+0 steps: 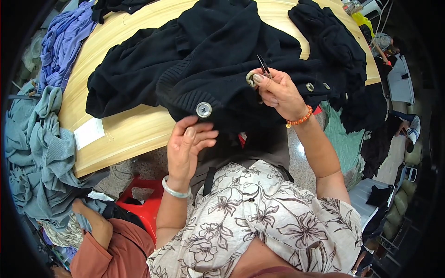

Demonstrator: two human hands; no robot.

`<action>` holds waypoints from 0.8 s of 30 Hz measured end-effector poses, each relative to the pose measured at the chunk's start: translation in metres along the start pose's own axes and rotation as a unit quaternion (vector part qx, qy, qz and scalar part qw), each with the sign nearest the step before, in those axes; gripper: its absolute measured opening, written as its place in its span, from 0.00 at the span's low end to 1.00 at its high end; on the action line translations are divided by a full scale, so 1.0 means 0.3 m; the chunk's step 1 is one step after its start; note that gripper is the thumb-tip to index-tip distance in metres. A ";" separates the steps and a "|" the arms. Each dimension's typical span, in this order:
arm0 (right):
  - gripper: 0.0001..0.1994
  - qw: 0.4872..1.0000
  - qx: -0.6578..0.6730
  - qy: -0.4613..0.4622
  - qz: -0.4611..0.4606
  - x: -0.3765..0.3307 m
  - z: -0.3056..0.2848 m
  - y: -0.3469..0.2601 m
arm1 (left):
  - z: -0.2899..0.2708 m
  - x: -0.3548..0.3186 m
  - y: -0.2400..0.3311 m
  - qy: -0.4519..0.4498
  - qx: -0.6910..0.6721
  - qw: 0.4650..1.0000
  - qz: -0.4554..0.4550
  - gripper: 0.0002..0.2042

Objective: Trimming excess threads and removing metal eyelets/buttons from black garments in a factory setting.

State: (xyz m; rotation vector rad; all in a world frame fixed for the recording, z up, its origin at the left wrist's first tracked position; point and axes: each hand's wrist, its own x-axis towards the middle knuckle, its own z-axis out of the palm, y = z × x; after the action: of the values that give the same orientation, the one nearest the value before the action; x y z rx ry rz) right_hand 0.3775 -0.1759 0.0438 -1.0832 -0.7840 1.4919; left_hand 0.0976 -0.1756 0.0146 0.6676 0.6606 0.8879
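A black knitted garment (218, 51) with ribbed edging lies over the table in front of me. On its near edge is a large pale-rimmed button (204, 110) with dark thread at its middle. Just below that button, my left hand (187, 143) has its fingers loosely curled and apart, holding nothing I can see. My right hand (280, 92) is closed on small dark scissors (263, 65), their blades pointing away from me. At its thumb tip shows a round, mottled button-like piece (251, 79). Further buttons (310, 86) run along the garment to the right.
The wooden table (123, 150) curves around the garment, with a white paper (89, 133) on it. Purple cloth (65, 44) and grey-green knitwear (44, 153) are piled at left. A red stool (141, 199) and a person in a rust-coloured top (113, 245) are at lower left.
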 end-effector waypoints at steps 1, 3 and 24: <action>0.09 1.000 0.014 -0.006 0.009 0.007 -0.006 -0.002 | 0.040 0.018 0.010 -0.023 -0.052 0.998 -0.005 0.13; 0.09 1.000 0.022 0.000 0.018 0.014 -0.006 -0.005 | 0.056 0.060 0.011 -0.065 -0.080 0.995 -0.007 0.16; 0.09 0.998 0.046 -0.008 0.031 0.019 -0.023 0.014 | 0.087 0.011 -0.039 0.088 0.224 0.922 0.304 0.10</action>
State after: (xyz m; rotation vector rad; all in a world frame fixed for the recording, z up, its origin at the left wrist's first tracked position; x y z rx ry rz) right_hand 0.3823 -0.1718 0.0362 -1.0366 -0.6910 1.5748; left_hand 0.1244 -0.1845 0.0212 1.2576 0.8473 1.4013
